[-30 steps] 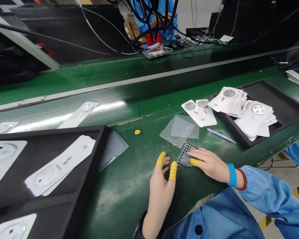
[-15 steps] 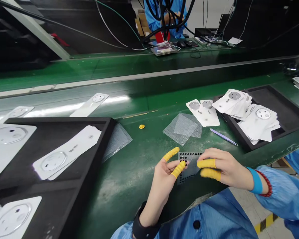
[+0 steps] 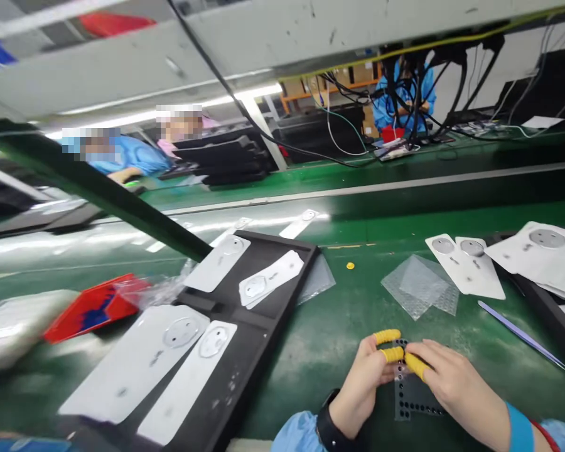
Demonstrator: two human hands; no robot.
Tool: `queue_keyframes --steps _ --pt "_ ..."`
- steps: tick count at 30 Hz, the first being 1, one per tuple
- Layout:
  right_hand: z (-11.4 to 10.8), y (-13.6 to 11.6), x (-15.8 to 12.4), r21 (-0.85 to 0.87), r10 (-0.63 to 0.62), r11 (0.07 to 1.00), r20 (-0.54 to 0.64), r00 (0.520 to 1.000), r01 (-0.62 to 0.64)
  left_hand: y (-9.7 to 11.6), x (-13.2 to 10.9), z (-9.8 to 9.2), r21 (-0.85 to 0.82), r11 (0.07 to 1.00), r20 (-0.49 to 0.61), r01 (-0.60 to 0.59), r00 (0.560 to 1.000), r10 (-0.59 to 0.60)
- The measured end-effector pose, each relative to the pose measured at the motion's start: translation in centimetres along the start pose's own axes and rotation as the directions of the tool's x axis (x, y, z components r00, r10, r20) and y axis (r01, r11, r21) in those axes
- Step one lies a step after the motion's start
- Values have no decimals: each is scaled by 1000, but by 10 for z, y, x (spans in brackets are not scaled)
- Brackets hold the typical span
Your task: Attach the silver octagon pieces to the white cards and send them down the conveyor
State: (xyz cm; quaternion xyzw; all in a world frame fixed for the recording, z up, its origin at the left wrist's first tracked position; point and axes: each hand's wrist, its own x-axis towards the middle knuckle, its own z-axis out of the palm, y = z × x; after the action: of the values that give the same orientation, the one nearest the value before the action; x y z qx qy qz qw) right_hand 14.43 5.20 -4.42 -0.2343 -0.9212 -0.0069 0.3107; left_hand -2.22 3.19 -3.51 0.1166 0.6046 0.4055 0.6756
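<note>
Pinching a perforated black sheet between left hand and right hand (yellow finger cots on the fingertips)

Workshop interior, view across a green-topped assembly line. Above the line, a scuffed pale overhead panel spans the upper frame, with a fluorescent light strip beneath it. Beyond the line: at far left, two people in blue smocks; at centre right, a third person in blue, behind hanging black cables. Cardboard boxes on orange shelving and a white wall stand farther back.
</note>
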Motion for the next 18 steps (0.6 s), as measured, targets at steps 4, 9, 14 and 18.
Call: queue_keyframes --steps 4,9,14,18 --pt "24 0 -8 -116 -89 991 -152 984 71 -1 14 -3 26 994 -13 106 994 -106" --pt "47 10 -15 -106 -120 989 -139 983 106 4 23 -2 114 989 24 89 995 -92" --pt "49 26 -23 -27 -104 994 -96 990 102 16 5 -5 343 938 58 -50 998 32" --pt "40 39 -31 251 -106 963 32 994 94 63 -9 -30 601 766 -2 -229 958 288"
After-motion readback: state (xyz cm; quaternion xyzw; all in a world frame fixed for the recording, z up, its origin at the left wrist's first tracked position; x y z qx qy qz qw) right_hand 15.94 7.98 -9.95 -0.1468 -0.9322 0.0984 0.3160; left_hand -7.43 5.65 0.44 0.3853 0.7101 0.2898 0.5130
